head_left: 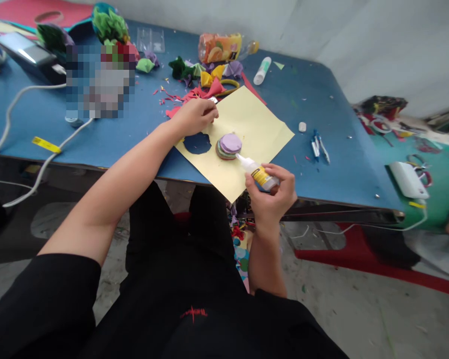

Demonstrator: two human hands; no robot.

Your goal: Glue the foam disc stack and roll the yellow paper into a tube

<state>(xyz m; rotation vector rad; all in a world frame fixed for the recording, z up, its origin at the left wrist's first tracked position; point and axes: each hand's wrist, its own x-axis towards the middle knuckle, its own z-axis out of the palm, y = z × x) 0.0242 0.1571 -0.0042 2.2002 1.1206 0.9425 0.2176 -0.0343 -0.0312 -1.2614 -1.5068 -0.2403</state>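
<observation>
A stack of round paper pieces [230,143], lilac on top, lies on a yellow paper sheet [256,122] with a round hole cut at its left. My right hand [273,192] is wrapped round a white glue bottle [260,173] with a yellow label, tilted so its nozzle is at the right edge of the stack. My left hand [198,117] hovers by the upper left edge of the sheet with its fingers curled together; whether they pinch anything is too small to tell.
Behind the sheet lie red paper scraps [189,94], folded paper flowers [211,76], an orange-labelled bottle [220,47] and a glue stick [262,71]. Pens [319,146] lie to the right. A white cable [41,169] crosses the blue table's [153,107] left side.
</observation>
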